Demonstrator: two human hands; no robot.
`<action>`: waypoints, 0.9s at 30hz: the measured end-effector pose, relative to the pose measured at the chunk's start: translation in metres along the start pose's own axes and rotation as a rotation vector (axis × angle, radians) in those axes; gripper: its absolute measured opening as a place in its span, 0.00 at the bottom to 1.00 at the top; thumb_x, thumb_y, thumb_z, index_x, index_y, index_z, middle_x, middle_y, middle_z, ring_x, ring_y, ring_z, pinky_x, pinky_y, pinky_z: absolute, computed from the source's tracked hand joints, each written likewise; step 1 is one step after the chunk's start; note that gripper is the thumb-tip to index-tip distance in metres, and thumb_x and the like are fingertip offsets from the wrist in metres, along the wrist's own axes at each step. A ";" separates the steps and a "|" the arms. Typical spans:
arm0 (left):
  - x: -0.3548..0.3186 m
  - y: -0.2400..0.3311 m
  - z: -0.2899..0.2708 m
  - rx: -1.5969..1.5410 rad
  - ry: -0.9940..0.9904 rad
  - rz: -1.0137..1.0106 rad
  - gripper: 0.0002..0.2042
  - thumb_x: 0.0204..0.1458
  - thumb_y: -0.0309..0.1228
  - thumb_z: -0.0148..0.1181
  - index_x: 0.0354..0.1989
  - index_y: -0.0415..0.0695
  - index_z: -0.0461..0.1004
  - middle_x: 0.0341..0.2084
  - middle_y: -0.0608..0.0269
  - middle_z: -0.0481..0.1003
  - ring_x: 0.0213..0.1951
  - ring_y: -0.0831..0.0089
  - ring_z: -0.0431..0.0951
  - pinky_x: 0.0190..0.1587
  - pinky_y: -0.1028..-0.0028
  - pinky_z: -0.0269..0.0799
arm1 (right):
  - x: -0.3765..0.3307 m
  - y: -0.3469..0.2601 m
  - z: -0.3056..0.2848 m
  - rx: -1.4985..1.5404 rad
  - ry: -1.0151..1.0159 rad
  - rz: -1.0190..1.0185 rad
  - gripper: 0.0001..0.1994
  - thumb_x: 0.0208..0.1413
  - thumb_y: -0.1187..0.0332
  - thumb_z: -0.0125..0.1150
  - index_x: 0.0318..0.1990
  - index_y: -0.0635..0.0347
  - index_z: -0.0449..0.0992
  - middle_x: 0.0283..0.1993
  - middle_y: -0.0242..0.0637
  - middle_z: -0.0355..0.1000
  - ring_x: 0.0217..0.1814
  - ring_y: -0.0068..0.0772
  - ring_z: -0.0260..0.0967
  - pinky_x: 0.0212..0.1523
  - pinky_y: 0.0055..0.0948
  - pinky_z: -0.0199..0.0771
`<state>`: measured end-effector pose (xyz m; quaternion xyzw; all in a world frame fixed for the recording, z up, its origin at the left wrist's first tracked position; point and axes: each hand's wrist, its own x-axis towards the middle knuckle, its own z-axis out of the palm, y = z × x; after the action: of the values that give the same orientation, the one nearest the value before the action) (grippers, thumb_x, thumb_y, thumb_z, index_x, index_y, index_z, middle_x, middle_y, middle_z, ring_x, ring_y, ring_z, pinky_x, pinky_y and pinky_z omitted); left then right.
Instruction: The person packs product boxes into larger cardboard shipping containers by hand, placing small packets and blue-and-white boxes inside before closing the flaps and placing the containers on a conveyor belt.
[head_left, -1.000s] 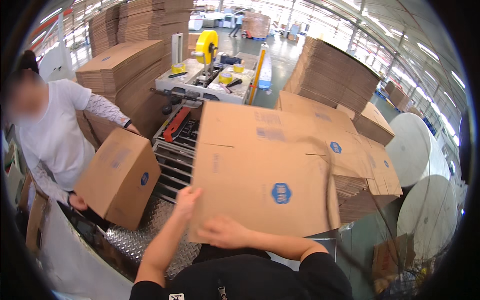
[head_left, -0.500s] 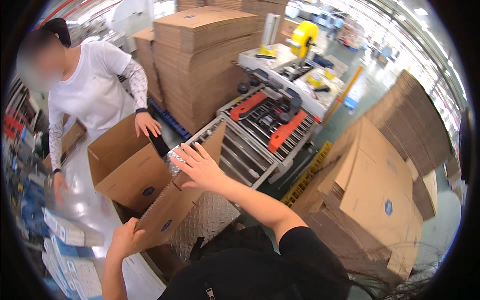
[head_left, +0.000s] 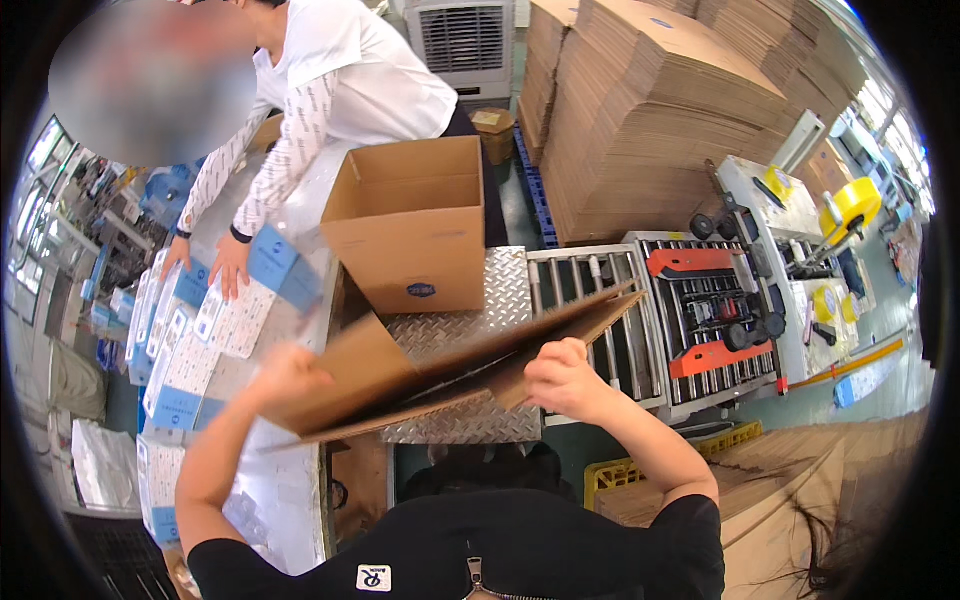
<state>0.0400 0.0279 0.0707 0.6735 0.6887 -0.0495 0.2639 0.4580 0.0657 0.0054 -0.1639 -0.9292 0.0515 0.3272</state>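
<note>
A partly unfolded cardboard box tilts between my hands, its sides close together. My right hand is closed on its right end, by a flap edge. At its left end my left hand is curled against the cardboard, blurred by motion. Just beyond stands an open brown cardboard box, upright with its mouth up, on a diamond-plate metal surface. Across the table, a co-worker's hands touch blue-and-white cartons.
A roller conveyor leads right to a taping machine with red guides and a yellow tape roll. Tall stacks of flat cardboard stand behind. More flat cardboard lies at lower right, near a yellow pallet.
My view has swung left. The box in my hands was nearly flat and now gapes a little. My right hand, spread against it before, now grips its end. The co-worker's hands have moved onto the cartons.
</note>
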 end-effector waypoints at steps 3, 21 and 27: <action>0.008 -0.046 -0.045 -0.119 0.147 -0.148 0.17 0.40 0.41 0.64 0.24 0.35 0.76 0.21 0.45 0.75 0.28 0.52 0.76 0.28 0.60 0.70 | 0.039 -0.022 -0.021 0.244 -0.164 -0.181 0.11 0.39 0.60 0.64 0.24 0.53 0.70 0.35 0.26 0.67 0.49 0.33 0.60 0.47 0.37 0.54; 0.075 -0.062 0.053 0.121 0.357 0.289 0.48 0.35 0.42 0.70 0.65 0.52 0.45 0.64 0.51 0.47 0.62 0.50 0.55 0.58 0.52 0.57 | 0.165 0.094 0.080 -0.484 0.078 0.488 0.19 0.45 0.51 0.57 0.29 0.61 0.73 0.30 0.42 0.72 0.40 0.44 0.68 0.49 0.38 0.62; 0.095 -0.091 0.134 -1.881 -0.133 0.159 0.38 0.54 0.53 0.47 0.67 0.45 0.40 0.63 0.50 0.51 0.60 0.57 0.58 0.60 0.59 0.57 | 0.044 -0.023 0.125 -0.261 -0.220 0.360 0.32 0.48 0.46 0.53 0.56 0.60 0.65 0.59 0.54 0.59 0.67 0.45 0.50 0.64 0.48 0.44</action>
<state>-0.0028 0.0492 -0.1109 0.2252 0.3815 0.5062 0.7400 0.3413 0.0607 -0.0616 -0.3614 -0.9137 0.0059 0.1856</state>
